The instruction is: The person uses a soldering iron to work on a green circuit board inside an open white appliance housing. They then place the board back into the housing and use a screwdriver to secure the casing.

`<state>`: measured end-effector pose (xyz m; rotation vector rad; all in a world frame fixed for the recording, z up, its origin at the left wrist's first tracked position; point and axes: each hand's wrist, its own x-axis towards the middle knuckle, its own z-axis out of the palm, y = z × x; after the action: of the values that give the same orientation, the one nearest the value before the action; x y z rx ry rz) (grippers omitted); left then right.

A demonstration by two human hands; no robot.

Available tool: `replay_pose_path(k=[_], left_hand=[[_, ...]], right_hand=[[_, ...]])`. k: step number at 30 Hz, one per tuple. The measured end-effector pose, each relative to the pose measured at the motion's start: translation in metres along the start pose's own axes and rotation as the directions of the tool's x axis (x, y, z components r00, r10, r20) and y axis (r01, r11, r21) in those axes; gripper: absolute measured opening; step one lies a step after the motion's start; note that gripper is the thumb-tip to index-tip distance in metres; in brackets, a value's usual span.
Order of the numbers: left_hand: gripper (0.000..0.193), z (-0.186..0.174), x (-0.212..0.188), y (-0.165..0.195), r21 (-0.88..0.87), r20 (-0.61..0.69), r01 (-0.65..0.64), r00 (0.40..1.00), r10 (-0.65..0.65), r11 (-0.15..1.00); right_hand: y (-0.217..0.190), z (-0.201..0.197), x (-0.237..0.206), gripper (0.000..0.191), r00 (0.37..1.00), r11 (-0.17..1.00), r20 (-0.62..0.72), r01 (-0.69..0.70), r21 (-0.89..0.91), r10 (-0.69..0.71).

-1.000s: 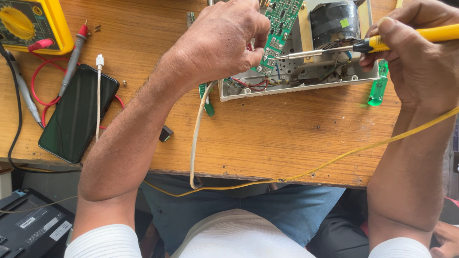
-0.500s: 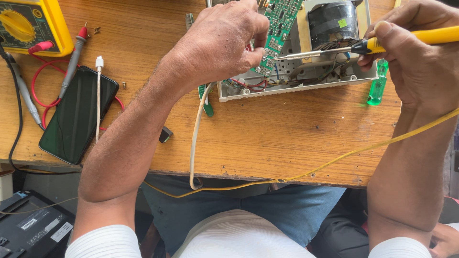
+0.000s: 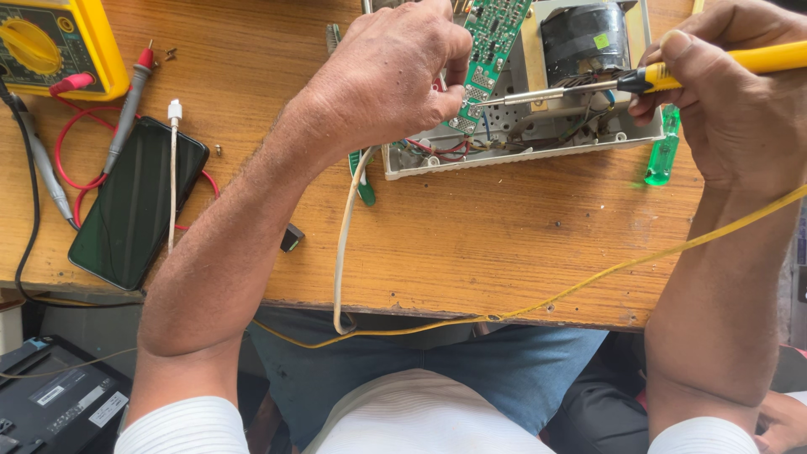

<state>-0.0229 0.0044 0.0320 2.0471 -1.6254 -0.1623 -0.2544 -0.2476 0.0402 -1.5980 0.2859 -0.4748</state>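
Left hand (image 3: 382, 80) pinches a tilted green circuit board (image 3: 490, 50); right hand (image 3: 731, 101), fist closed on a yellow-handled soldering iron (image 3: 672, 74), points its tip leftward at the board's lower edge.

Bright, even daylight; soft shadows under arms; sharp focus, no blur.

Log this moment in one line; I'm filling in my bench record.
left hand: holds green circuit board tilted | right hand: grips yellow-handled soldering iron, tip at board's lower edge | open grey casing on wooden table
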Motion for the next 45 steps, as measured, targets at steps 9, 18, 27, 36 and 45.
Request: replay_pose_path(k=[9, 18, 27, 36, 45], left_hand=[[0.019, 0.0018, 0.0002, 0.0019, 0.004, -0.007, 0.019, 1.0, -0.019, 1.0], [0.018, 0.0042, 0.0014, 0.002, 0.043, -0.009, 0.013, 1.0, -0.013, 0.999], [0.018, 0.0038, 0.001, 0.0008, 0.028, -0.001, 0.025, 1.0, -0.025, 0.999], [0.017, 0.0035, 0.0009, 0.0011, 0.026, -0.008, 0.021, 1.0, -0.021, 0.999], [0.019, 0.0054, 0.0012, 0.0026, 0.057, -0.024, 0.014, 1.0, -0.013, 0.998]], right_hand=[[0.0001, 0.0006, -0.0009, 0.009, 1.0, 1.0, 0.003, 0.01, 0.003, -0.01], [-0.0067, 0.0039, -0.0036, 0.005, 1.0, 1.0, 0.003, 0.008, -0.027, -0.008], [-0.0058, 0.0013, -0.004, 0.008, 0.999, 0.998, 0.029, 0.045, -0.034, -0.044], [-0.0059, 0.0019, -0.0038, 0.008, 0.999, 0.999, 0.0, 0.035, -0.026, -0.035], [-0.0073, 0.0049, -0.0046, 0.011, 0.999, 0.998, 0.026, 0.045, -0.045, -0.043]])
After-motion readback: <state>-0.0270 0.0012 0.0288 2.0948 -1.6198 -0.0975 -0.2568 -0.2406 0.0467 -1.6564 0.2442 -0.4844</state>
